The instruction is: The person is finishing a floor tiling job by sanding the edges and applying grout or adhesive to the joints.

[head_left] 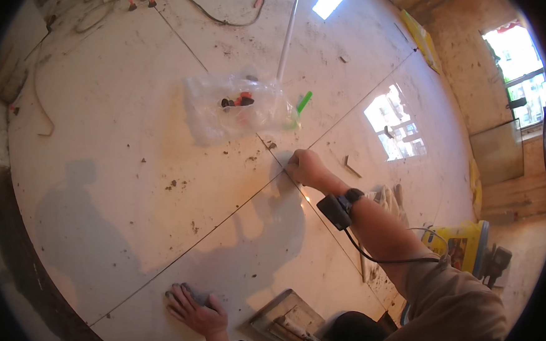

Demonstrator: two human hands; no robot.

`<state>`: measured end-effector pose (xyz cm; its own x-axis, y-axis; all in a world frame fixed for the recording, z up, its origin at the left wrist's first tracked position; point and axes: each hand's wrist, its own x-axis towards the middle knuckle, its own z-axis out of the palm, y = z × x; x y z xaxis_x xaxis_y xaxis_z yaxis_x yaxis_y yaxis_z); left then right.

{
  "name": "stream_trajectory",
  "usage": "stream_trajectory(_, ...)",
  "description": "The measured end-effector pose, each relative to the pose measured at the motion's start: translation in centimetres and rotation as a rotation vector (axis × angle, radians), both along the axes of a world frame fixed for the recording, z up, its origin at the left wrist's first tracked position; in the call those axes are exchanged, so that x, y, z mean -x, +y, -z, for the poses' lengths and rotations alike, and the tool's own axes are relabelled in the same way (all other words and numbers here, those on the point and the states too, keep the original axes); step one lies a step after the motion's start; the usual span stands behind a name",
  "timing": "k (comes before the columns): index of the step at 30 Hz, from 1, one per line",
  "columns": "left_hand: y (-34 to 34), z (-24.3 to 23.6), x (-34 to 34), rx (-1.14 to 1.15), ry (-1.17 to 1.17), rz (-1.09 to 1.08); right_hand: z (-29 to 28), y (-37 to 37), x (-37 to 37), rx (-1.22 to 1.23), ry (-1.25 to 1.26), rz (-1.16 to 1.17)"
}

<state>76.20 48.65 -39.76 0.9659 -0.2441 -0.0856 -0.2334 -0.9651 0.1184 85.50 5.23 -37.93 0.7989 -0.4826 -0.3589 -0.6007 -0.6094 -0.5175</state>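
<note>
My left hand (198,311) lies flat on the pale glossy floor tile (133,241), its fingers spread, holding nothing. My right hand (307,168) is closed at the crossing of the dark joints between tiles, fingertips down at the gap. Anything pinched in those fingers is hidden from view. Beyond it rests a clear plastic bag (207,121) with small red and black pieces (241,100) in it. A green strip (304,101) sticks out at the bag's right side, and a long thin white rod (288,38) stretches away behind it.
Near my body lies a trowel-like tool with a flat rectangular plate (288,316). A yellow bucket (456,247) stands at the right, close to my right arm. A cable (233,24) curls at the far side. Crumbs of dirt (174,185) dot the tiles.
</note>
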Motion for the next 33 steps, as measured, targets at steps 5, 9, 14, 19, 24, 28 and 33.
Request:
stream_trajectory(5, 0.1, 0.3, 0.3, 0.022, 0.024, -0.012, -1.5, 0.1, -1.6, -0.171, 0.159, 0.081)
stream_trajectory(9, -0.1, 0.2, 0.2, 0.001, 0.042, -0.007, -0.5, -0.6, -1.0, 0.049, 0.196, -0.032)
stream_trajectory(14, 0.2, 0.4, 0.4, -0.01, 0.032, 0.004, -1.8, 0.0, 0.5, -0.307, 0.072, 0.209)
stream_trajectory(19, -0.2, -0.1, 0.1, -0.014, 0.029, 0.014, -2.2, 0.0, -0.2, -0.252, 0.129, 0.164)
stream_trajectory(24, -0.2, -0.1, 0.2, -0.036, 0.045, 0.007, -2.1, 0.0, -0.9, -0.146, 0.155, 0.092)
stream_trajectory(28, 0.1, -0.2, 0.3, -0.068, 0.057, 0.003, -1.4, 0.8, -1.2, -0.026, 0.176, 0.025)
stream_trajectory(33, 0.0, -0.4, 0.3, -0.069, 0.109, 0.002, 0.5, 0.3, -0.2, 0.147, 0.072, -0.024)
